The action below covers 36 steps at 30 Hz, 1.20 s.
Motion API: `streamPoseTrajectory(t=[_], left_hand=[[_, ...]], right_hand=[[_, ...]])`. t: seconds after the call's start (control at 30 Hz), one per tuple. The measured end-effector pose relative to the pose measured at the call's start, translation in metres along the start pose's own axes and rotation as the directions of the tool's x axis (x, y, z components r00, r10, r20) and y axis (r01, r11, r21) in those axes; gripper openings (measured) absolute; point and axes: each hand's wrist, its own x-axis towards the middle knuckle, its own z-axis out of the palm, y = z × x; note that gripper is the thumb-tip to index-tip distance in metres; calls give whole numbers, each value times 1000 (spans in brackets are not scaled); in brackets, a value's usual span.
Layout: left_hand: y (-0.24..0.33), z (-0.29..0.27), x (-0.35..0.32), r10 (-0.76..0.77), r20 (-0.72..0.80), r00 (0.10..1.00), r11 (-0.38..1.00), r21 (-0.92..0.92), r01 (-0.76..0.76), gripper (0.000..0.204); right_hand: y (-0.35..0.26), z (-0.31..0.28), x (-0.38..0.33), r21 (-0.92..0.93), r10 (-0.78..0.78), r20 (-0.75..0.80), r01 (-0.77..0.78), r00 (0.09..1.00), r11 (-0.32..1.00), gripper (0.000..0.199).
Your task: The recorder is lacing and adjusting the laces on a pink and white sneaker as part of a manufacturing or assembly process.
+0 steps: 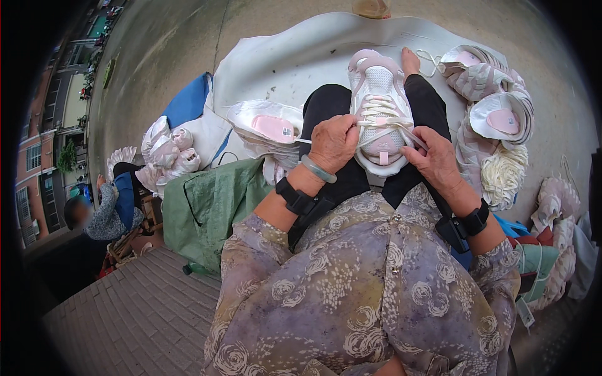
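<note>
A white and pale pink shoe upper [380, 84] lies across my lap between my knees, its tongue towards me. Cream shoelace [379, 108] is threaded across its front in several rows. At the left edge of the laced part, my left hand [332, 143] is closed, thumb and finger pinching a lace end. On the other side my right hand [434, 158] pinches the lace beside the tongue, its fingers closed too. The lace runs across the upper between both hands. A pink pull tab [384, 158] shows on the tongue.
Stacked uppers [266, 128] stand left of my knee. More stacks [501, 119] are at the right, with a bundle of cream laces [503, 174] beside them. A white sheet [282, 69] covers the ground ahead. A green sack [213, 200] sits at my left; another person [113, 203] sits beyond.
</note>
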Motion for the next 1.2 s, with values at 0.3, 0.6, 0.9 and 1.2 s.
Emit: streamPoseTrajectory(t=[0.3, 0.6, 0.9, 1.2], left_hand=[[4, 7, 15, 302, -39, 952, 901, 338, -272, 7], [9, -8, 18, -93, 76, 993, 992, -72, 99, 16], [5, 11, 5, -154, -76, 985, 954, -269, 129, 11], [-13, 22, 1, -480, -4, 877, 774, -473, 421, 13]], right_hand=[[0, 1, 10, -41, -14, -3, 14, 1000, 999, 27], [4, 0, 9, -36, 32, 7, -32, 999, 999, 28], [1, -7, 7, 22, 78, 48, -79, 996, 997, 26], [-13, -45, 1, -196, -54, 102, 73, 993, 978, 24]])
